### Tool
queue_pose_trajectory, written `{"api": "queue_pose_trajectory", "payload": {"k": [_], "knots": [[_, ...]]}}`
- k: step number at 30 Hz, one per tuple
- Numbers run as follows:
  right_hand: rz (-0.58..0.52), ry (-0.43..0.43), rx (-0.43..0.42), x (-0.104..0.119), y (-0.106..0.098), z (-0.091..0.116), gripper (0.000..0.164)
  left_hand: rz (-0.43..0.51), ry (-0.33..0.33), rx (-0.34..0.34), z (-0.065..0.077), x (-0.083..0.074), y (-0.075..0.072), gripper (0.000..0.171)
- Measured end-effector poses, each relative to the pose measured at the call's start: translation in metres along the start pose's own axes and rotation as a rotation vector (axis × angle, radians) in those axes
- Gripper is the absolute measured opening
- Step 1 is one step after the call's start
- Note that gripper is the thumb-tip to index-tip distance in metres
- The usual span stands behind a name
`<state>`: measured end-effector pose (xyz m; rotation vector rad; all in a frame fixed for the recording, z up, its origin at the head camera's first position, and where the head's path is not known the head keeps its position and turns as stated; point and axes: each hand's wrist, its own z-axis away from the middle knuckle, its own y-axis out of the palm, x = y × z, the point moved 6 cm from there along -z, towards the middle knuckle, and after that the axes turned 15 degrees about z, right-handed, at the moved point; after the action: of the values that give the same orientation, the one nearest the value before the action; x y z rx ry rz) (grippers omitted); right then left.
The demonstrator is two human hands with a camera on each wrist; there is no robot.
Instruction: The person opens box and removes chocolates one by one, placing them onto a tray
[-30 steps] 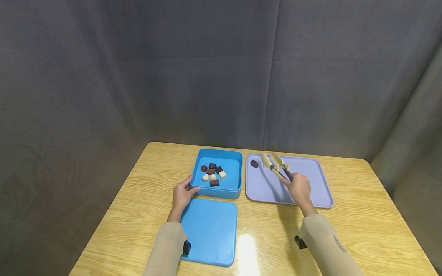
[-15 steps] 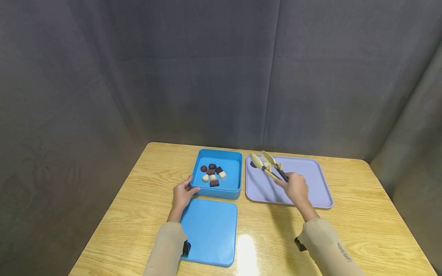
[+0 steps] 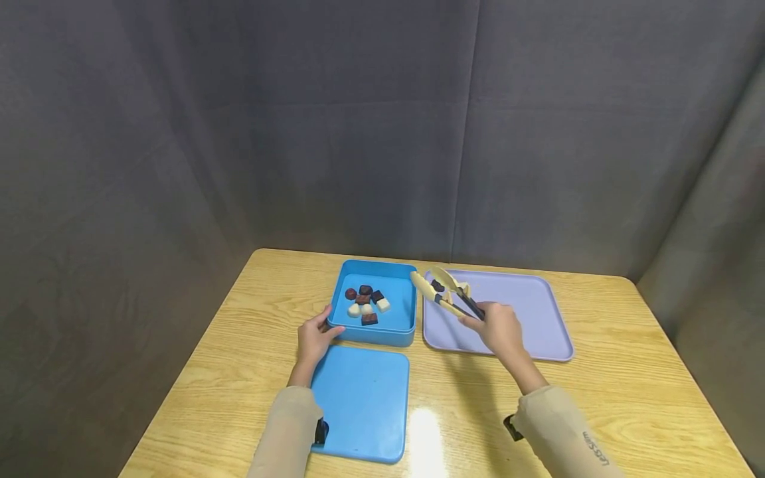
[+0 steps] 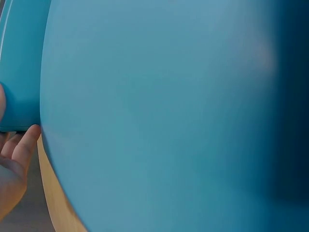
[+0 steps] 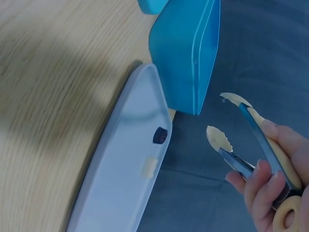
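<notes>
My left hand holds the left front corner of a blue box, thumb at the front and fingers along the side. In the left wrist view those fingers lie at the box's edge. Dark brown and white chocolates sit grouped inside the box. My right hand grips a pair of tongs with cream tips and dark arms. Their tips stand apart with nothing between them, over the box's right wall and the tray's left end. A dark chocolate and a cream piece lie on the lilac tray.
A flat blue lid lies in front of the box, beside my left forearm. The wooden table extends on both sides. A grey curtain hangs behind the table's far edge.
My right hand has carried the tongs left across the tray to the box's right wall, their tips still apart. The left hand keeps its place at the box's corner.
</notes>
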<state>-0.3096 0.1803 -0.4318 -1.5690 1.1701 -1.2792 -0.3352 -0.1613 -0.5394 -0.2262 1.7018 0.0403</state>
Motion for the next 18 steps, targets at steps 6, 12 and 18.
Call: {"api": "queue_pose_trajectory", "payload": {"k": [6,12,18], "knots": [[0.0,-0.031,0.012,0.013,-0.001,0.001,0.039,0.007,-0.002,-0.001,-0.001,0.001,0.0,0.054],[0.006,-0.056,0.042,0.026,0.002,0.002,0.029,-0.013,-0.003,0.001,-0.001,0.002,0.0,0.054],[0.02,-0.096,0.062,0.04,0.006,0.001,0.024,-0.002,0.003,-0.001,-0.002,0.004,-0.001,0.054]]}}
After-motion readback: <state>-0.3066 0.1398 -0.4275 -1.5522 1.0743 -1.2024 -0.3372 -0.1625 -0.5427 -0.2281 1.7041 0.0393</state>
